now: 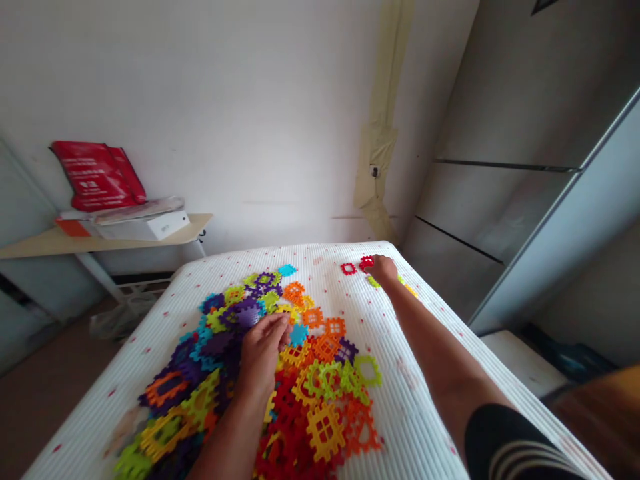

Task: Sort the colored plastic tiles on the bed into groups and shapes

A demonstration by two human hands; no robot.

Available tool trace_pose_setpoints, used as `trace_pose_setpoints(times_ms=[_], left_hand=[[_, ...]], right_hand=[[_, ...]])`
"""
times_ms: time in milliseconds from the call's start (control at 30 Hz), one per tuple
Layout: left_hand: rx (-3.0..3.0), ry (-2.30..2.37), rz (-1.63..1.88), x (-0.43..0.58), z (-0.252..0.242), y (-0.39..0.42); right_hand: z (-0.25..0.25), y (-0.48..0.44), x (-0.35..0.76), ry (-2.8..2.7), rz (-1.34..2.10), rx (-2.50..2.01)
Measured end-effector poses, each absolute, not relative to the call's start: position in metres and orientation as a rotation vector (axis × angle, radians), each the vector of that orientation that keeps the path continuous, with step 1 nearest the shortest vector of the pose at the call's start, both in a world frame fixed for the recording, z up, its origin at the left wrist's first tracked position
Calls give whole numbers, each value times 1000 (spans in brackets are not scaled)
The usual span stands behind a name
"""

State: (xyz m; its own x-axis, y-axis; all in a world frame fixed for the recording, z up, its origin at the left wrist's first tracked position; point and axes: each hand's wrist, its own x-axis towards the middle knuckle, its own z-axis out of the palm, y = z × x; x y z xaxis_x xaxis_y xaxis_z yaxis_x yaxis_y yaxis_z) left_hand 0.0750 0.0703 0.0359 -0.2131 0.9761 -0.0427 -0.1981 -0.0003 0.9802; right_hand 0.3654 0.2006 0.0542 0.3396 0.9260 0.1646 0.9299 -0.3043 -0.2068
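Many flat plastic pieces with notched edges lie in a wide pile on a white cloth. Over the middle of the pile is my left hand (pixel 267 337), its fingers curled together; whether they hold anything is hidden. A light blue piece (pixel 299 335) lies just right of its fingertips. My right hand (pixel 384 268) reaches to the far right of the cloth, fingers bent down at a red piece (pixel 367 262). Left of that is a red square frame (pixel 349 269). Green (pixel 373 282) and yellow (pixel 411 291) pieces show beside my right wrist.
The white dotted cloth (pixel 200 267) covers a raised surface against the wall. At the left, a side table (pixel 35 244) bears a white box (pixel 145 227) and a red bag (pixel 97 177). A grey cabinet (pixel 480 200) stands at the right.
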Motion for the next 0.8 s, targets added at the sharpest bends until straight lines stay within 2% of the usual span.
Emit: trace_pose_setpoints(times_ms=[800], left_hand=[[939,1259,1413,73,30,73]], right_hand=[[31,242,375,-1670,109,-2525]])
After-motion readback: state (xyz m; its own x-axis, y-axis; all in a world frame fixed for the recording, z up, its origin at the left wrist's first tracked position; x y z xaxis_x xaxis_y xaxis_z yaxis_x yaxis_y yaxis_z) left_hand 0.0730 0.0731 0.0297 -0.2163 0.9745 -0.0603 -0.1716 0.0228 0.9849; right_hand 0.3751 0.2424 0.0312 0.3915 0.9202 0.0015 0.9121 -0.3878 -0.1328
